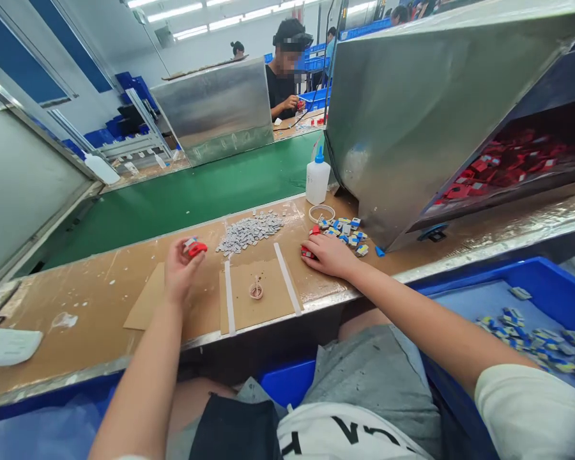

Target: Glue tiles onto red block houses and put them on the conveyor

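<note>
Left hand [182, 267] pinches a red part [197, 249]; right hand [333, 255], well apart, curls over red pieces [307, 253], grip unclear. Likely light, stiff plastic; best held by its sides.

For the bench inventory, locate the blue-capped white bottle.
The blue-capped white bottle stands just right of centre in the head view, behind the white ring and left of the large metal bin.

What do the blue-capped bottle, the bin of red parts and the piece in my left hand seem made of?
Bottle: probably plastic, with milky white, matte-looking walls. Bin: likely sheet metal, grey with soft, blurred reflections. Piece: perhaps plastic, given its bright red colour; too small to judge its finish.
</note>
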The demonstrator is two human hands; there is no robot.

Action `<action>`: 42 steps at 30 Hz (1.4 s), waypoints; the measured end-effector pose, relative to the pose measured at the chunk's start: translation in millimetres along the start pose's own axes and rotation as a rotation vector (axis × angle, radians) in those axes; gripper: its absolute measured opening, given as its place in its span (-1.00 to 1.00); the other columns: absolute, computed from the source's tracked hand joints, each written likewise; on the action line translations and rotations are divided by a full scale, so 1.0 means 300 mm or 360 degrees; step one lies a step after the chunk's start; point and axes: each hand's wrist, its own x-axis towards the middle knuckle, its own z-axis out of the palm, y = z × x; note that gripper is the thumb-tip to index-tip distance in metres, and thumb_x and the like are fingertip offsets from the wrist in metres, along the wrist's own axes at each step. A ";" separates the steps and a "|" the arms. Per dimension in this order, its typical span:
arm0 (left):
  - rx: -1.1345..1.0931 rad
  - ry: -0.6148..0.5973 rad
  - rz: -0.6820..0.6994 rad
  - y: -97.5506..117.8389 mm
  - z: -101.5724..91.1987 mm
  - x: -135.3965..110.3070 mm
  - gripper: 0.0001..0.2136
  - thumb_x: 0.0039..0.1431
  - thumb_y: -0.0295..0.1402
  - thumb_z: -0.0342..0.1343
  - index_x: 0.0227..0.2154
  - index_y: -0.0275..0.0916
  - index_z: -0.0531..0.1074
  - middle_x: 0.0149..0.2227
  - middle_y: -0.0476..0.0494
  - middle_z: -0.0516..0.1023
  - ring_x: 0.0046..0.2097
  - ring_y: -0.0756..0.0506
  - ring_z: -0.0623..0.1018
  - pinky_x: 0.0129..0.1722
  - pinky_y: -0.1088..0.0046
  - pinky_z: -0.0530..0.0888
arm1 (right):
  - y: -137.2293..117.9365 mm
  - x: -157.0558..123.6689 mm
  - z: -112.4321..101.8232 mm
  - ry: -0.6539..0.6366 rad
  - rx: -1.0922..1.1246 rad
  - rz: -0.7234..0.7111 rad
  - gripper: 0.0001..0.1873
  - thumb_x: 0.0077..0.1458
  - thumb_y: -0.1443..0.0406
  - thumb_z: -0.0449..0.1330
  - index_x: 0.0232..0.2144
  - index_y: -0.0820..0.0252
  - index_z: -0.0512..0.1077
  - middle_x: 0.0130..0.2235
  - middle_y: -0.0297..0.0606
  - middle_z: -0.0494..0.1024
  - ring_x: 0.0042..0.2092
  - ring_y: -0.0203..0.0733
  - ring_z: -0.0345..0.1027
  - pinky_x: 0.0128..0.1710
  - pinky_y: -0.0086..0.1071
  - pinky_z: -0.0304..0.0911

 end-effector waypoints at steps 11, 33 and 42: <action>-0.0406 -0.0040 0.0456 0.224 0.064 -0.322 -0.38 0.12 0.33 0.16 0.16 0.26 0.25 0.06 -0.14 0.53 -0.36 -0.04 0.49 -0.45 0.44 0.42 | 0.001 -0.003 0.048 0.0173 0.0083 0.0032 -0.65 0.35 0.15 0.10 -0.03 0.26 0.52 -0.14 -0.04 0.60 -0.07 0.05 0.45 -0.07 -0.17 0.20; -0.1046 -0.0183 0.0562 0.355 0.193 -0.367 -0.55 -0.03 -0.10 0.53 -0.08 0.01 0.53 -0.15 -0.02 0.63 -0.32 -0.05 0.69 -0.28 0.43 0.66 | -0.097 0.043 -0.055 0.0318 0.0431 -0.0089 -0.42 0.29 -0.05 0.23 0.13 0.27 0.47 0.04 0.09 0.56 0.11 0.18 0.37 0.18 0.06 0.16; -0.0951 -0.0052 0.0320 0.410 0.310 -0.478 -0.56 -0.10 -0.04 0.54 -0.21 -0.06 0.54 -0.28 0.07 0.60 -0.39 0.01 0.59 -0.38 0.53 0.58 | -0.545 0.046 -0.283 0.0665 0.1826 -0.0727 0.06 -0.08 -0.18 0.47 0.29 0.20 0.21 0.18 0.02 0.48 0.27 -0.03 0.37 0.31 -0.22 0.23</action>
